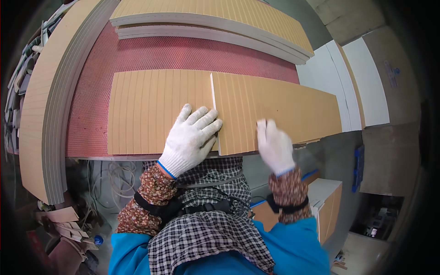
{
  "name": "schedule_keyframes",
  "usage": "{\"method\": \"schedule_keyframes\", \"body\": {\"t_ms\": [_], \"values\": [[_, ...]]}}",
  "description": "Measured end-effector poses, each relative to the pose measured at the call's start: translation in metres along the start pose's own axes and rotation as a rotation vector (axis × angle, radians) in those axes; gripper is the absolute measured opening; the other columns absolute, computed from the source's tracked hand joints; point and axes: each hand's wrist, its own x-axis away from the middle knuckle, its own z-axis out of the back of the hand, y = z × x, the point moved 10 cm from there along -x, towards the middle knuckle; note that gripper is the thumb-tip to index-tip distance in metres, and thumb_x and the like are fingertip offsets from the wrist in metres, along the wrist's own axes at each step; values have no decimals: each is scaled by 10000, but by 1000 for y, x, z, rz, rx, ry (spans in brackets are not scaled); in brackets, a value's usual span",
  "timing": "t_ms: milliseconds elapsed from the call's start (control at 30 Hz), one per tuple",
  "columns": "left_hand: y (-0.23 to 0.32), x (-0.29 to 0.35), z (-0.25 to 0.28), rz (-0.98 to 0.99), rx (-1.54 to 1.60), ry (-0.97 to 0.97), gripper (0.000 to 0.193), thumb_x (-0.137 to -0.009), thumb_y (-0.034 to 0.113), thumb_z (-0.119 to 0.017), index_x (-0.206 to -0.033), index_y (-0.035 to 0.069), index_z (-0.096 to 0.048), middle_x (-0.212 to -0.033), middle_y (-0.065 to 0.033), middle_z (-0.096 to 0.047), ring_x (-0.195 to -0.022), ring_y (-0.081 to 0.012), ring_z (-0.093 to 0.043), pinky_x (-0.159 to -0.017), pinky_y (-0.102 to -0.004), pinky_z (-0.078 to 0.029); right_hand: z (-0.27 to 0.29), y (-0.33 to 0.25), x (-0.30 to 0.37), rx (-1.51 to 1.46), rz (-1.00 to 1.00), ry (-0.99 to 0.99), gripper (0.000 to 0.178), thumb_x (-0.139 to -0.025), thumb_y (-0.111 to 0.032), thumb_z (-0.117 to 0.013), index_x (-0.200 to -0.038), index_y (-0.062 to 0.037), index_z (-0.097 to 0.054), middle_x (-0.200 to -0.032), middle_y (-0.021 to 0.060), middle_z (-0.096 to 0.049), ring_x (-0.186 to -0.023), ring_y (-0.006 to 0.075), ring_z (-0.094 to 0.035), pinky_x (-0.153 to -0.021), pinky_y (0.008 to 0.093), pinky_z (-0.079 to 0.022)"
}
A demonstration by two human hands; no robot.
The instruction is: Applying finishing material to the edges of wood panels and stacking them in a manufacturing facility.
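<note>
Two tan grooved boards lie end to end in front of me, a left board (pixel 142 110) and a right board (pixel 293 103). A thin white edge of the right board shows along the line where they meet. My left hand (pixel 190 135), in a white knit glove, rests flat on the left board with its fingers stretched, their tips close to that white edge. My right hand (pixel 275 142), gloved the same way and slightly blurred, is over the right board's near edge. Its fingers are bent together; a small dark spot shows at their tips, too small to name.
Under the boards is a red textured tabletop (pixel 91 96). One stack of grooved boards (pixel 229 16) lies along the far side, another stack (pixel 41 105) along the left. White panels (pixel 330 68) stand at the right. Hoses (pixel 121 178) and offcuts (pixel 66 224) lie below, left.
</note>
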Motion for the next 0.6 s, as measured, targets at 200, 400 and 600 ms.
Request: {"method": "schedule_keyframes", "body": {"t_ms": [200,400,600], "values": [[-2,-2,-2,9,-8,-29,423,-929,195,-740,-1332,79,-685,-1443,-132,-640,-1404,-336,-547,-1227,-595,-346,0,-7,64,130,64,55,201,-1098,-235,-516,-1046,-60,-601,-667,189,-649,-665,356,-724,-503,491,-542],[-1,-3,-1,15,-6,-17,400,-926,187,-743,-1306,68,-699,-1418,-135,-655,-1383,-343,-564,-1216,-601,-351,4,1,-12,-57,5,75,290,-1108,-292,-483,-1024,-42,-604,-714,217,-685,-700,421,-719,-617,558,-560],[1,-4,3,15,8,-7,387,-914,174,-750,-1285,68,-712,-1398,-136,-667,-1365,-342,-579,-1208,-601,-359,8,1,-146,-67,-31,45,443,-1101,-343,-408,-1071,35,-638,-976,327,-737,-941,507,-726,-878,602,-565]]}}
